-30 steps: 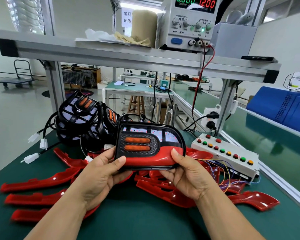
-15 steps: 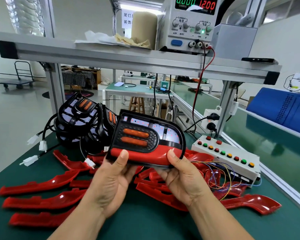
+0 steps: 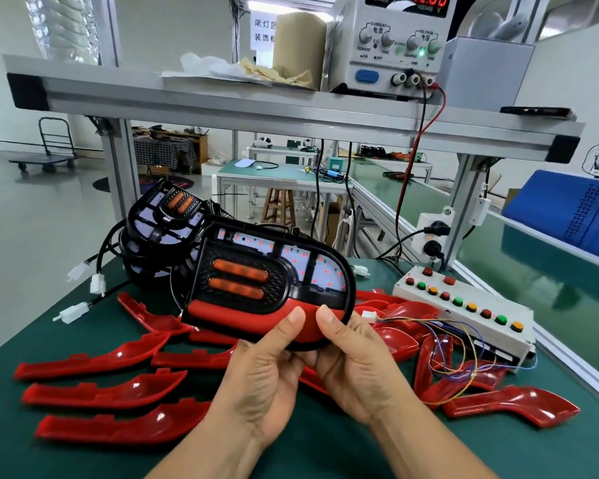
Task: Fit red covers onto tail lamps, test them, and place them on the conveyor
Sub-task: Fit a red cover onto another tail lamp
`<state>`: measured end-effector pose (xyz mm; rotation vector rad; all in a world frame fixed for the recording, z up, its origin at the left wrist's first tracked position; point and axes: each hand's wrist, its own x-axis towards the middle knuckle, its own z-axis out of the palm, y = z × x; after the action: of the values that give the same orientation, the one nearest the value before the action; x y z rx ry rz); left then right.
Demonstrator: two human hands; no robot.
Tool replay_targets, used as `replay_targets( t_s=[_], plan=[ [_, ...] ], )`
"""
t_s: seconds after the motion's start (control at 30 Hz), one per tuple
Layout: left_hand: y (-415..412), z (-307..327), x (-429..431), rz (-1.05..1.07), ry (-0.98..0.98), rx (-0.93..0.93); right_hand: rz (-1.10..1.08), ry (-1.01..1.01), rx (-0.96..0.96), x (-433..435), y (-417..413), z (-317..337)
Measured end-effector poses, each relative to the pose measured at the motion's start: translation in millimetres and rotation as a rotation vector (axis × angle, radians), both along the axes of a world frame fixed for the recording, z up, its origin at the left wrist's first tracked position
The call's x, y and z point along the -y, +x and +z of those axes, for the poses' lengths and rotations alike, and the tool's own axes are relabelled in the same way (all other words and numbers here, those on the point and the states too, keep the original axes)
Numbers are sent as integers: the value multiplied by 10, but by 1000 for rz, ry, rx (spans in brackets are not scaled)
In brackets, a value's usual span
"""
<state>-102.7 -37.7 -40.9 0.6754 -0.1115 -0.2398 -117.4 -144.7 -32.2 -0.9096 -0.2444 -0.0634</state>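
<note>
I hold a black tail lamp (image 3: 256,271) with two orange bars above the green bench, tilted down to the left. A red cover (image 3: 236,314) sits along its lower edge. My left hand (image 3: 267,378) and my right hand (image 3: 353,371) grip the lamp's lower right part side by side, both thumbs pressed on the red cover. A stack of bare tail lamps (image 3: 159,229) with cables and white plugs stands behind on the left. Several loose red covers (image 3: 97,392) lie on the bench below and around my hands.
A white test box (image 3: 464,305) with red, green and orange buttons and coloured wires lies to the right. Beyond it runs the green conveyor (image 3: 550,271) with a blue bin (image 3: 567,209). A power supply (image 3: 395,43) reading 12.00 stands on the aluminium shelf (image 3: 222,102) overhead.
My left hand has slid from the lamp's left end to the right, beside my right hand. The lamp has risen and tilted, its left end now lower.
</note>
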Motion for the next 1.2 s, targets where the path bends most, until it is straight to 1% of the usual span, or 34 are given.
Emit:
replay_targets(
  t_s=[0.2,0.3,0.43,0.63,0.7,0.77,0.83,0.87,0.93,0.97,1.0,1.1,1.13,1.17,1.2],
  plan=[
    [8,22,26,64,29,-54,10,22,27,-32,32,-28],
    [14,34,12,62,54,-85,-12,20,8,-44,44,-44],
    [33,27,5,53,58,-78,-18,29,2,-30,60,-42],
    [10,-2,23,5,51,77,44,52,49,4,48,-84],
    [32,-25,24,-30,68,128,32,83,6,-2,49,-88],
    [16,-30,20,-117,137,202,15,134,-51,26,36,-55],
    [-12,-15,-29,-190,295,267,-16,189,-115,77,20,1],
    [-20,5,-78,-225,434,306,-47,223,-144,114,21,26],
    [-6,91,-245,-309,803,389,-118,287,-184,210,38,64],
    [36,140,-370,-306,971,412,-150,309,-194,253,44,83],
    [103,192,-515,-252,1105,420,-174,325,-202,289,41,104],
    [372,326,-1026,101,1411,394,-211,353,-215,370,43,118],
    [461,348,-1194,180,1567,369,-211,358,-217,386,46,111],
    [539,352,-1345,195,1744,332,-205,358,-221,396,51,96],
    [611,328,-1487,151,1897,291,-195,351,-229,396,53,81]
  ],
)
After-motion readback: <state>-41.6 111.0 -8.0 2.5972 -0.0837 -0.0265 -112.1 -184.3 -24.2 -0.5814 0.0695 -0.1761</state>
